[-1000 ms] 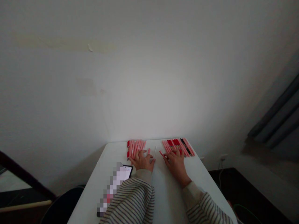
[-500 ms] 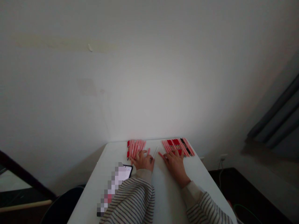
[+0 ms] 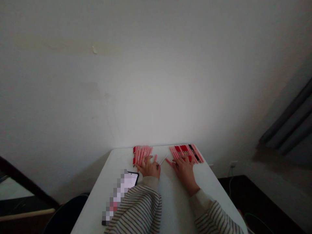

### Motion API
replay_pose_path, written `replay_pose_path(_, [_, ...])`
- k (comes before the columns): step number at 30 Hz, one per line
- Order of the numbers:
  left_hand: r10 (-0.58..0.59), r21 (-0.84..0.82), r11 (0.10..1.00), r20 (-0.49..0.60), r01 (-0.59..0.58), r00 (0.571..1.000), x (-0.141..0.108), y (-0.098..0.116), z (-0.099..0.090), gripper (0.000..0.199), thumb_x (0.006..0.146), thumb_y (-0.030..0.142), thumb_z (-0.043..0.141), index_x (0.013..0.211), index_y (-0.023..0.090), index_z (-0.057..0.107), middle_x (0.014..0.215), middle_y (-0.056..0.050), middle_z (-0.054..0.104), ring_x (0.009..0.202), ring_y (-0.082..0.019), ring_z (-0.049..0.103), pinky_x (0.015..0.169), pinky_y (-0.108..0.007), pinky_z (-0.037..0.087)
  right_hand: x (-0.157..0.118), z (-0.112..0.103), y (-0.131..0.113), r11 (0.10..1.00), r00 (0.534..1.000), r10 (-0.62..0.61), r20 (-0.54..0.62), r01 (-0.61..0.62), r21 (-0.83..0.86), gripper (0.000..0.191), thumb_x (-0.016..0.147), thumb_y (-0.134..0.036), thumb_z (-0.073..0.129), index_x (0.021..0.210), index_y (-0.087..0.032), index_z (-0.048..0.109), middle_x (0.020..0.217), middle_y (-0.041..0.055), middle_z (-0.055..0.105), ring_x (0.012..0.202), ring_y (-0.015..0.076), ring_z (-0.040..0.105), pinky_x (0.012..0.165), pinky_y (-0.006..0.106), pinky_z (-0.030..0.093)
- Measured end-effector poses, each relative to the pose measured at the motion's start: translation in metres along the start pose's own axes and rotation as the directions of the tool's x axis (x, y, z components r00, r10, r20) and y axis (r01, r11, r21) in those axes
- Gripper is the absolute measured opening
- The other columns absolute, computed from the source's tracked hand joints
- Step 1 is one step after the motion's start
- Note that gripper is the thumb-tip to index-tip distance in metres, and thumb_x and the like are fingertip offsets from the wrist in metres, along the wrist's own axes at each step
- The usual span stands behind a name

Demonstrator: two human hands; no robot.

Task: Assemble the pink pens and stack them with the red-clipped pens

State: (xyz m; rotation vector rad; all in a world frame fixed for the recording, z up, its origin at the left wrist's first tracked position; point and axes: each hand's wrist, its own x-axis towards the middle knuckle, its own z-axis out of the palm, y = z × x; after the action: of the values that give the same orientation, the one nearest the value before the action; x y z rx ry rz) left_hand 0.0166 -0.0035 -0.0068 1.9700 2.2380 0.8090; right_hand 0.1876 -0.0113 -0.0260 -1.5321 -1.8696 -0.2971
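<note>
My left hand is closed, pinching a thin white pen refill whose free end slants up to the right. A short pink pen part sticks up beside its fingers. Under and behind that hand lies a row of pink pens. My right hand is closed on a pink pen barrel, which points up and left toward the refill without touching it. Just beyond the right fingers is a second group of pink pens with red pieces among them.
A phone lies on the white table by my left forearm, partly blurred out. The wall meets the table's far edge. A dark rounded seat stands at the left. A socket with a cable is low at the right.
The white refill in my left hand has tipped further to the right, toward the pink barrel. My right hand has barely shifted; the pen groups stay put.
</note>
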Motion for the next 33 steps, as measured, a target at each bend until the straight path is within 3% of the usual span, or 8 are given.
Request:
replay_pose_path(5, [0.01, -0.052, 0.999, -0.074, -0.014, 0.997, 0.001, -0.002, 0.002, 0.013, 0.074, 0.031, 0.059, 0.075, 0.033, 0.072, 0.129, 0.002, 0.056, 0.129, -0.031, 0.034, 0.109, -0.064, 0.009, 0.0, 0.002, 0.006, 0.999, 0.997, 0.036, -0.063, -0.035, 0.009, 0.024, 0.089, -0.032, 0.048, 0.105, -0.026, 0.064, 0.11, 0.0066, 0.063, 0.108, 0.0266, 0.047, 0.102, 0.054, 0.021])
replay_pose_path(9, [0.068, -0.076, 0.994, -0.066, -0.073, 0.996, 0.0, -0.001, 0.003, 0.013, 0.077, 0.032, 0.059, 0.075, 0.033, 0.072, 0.128, 0.004, 0.058, 0.129, -0.029, 0.034, 0.11, -0.062, 0.009, 0.002, -0.003, 0.005, 0.999, 0.995, 0.003, -0.104, 0.002, 0.05, 0.03, 0.087, -0.029, 0.052, 0.115, -0.029, 0.061, 0.114, 0.0066, 0.058, 0.111, 0.0249, 0.044, 0.099, 0.047, 0.03])
replay_pose_path(13, [0.098, -0.074, 0.992, -0.024, -0.099, 0.995, 0.0, 0.001, 0.002, 0.013, 0.077, 0.033, 0.059, 0.075, 0.033, 0.072, 0.129, 0.004, 0.058, 0.129, -0.029, 0.034, 0.109, -0.062, 0.009, 0.003, -0.007, 0.002, 0.998, 0.992, -0.038, -0.117, 0.045, 0.053, 0.022, 0.084, -0.03, 0.06, 0.105, -0.035, 0.066, 0.114, 0.0035, 0.056, 0.111, 0.024, 0.043, 0.101, 0.048, 0.027])
replay_pose_path(18, [0.099, -0.087, 0.991, -0.018, -0.1, 0.995, -0.001, 0.002, 0.0, 0.013, 0.076, 0.033, 0.06, 0.076, 0.032, 0.073, 0.128, 0.003, 0.058, 0.129, -0.029, 0.035, 0.11, -0.061, 0.01, 0.002, -0.006, 0.002, 0.996, 0.993, -0.051, -0.107, 0.058, 0.065, 0.009, 0.082, -0.032, 0.063, 0.088, -0.034, 0.07, 0.106, 0.0014, 0.059, 0.107, 0.0225, 0.044, 0.102, 0.049, 0.023])
replay_pose_path(23, [0.113, -0.126, 0.983, -0.154, -0.133, 0.982, 0.001, -0.003, 0.008, 0.007, 0.072, 0.031, 0.066, 0.071, 0.032, 0.073, 0.121, 0.002, 0.062, 0.124, -0.027, 0.041, 0.108, -0.061, 0.017, 0.001, -0.003, 0.004, 0.995, 0.994, -0.041, -0.102, 0.049, 0.081, 0.009, 0.082, -0.035, 0.063, 0.086, -0.033, 0.071, 0.101, 0.0006, 0.062, 0.107, 0.0221, 0.044, 0.101, 0.047, 0.022])
replay_pose_path(26, [0.11, -0.136, 0.98, -0.224, -0.143, 0.968, 0.003, -0.007, 0.011, 0.009, 0.07, 0.033, 0.069, 0.078, 0.033, 0.073, 0.119, 0.0, 0.063, 0.121, -0.027, 0.043, 0.106, -0.058, 0.023, 0.0, -0.001, 0.006, 0.996, 0.993, -0.027, -0.115, 0.037, 0.084, 0.01, 0.083, -0.034, 0.062, 0.086, -0.032, 0.071, 0.099, 0.0007, 0.063, 0.106, 0.0219, 0.044, 0.1, 0.045, 0.022])
replay_pose_path(33, [0.036, -0.042, 0.998, -0.195, -0.045, 0.98, 0.003, -0.006, 0.008, 0.016, 0.067, 0.025, 0.07, 0.08, 0.034, 0.073, 0.119, -0.001, 0.061, 0.123, -0.03, 0.041, 0.106, -0.066, 0.015, -0.002, 0.005, 0.013, 0.999, 0.988, 0.053, -0.143, -0.052, 0.012, 0.014, 0.086, -0.032, 0.057, 0.089, -0.03, 0.07, 0.099, 0.0017, 0.063, 0.102, 0.0219, 0.044, 0.1, 0.046, 0.018])
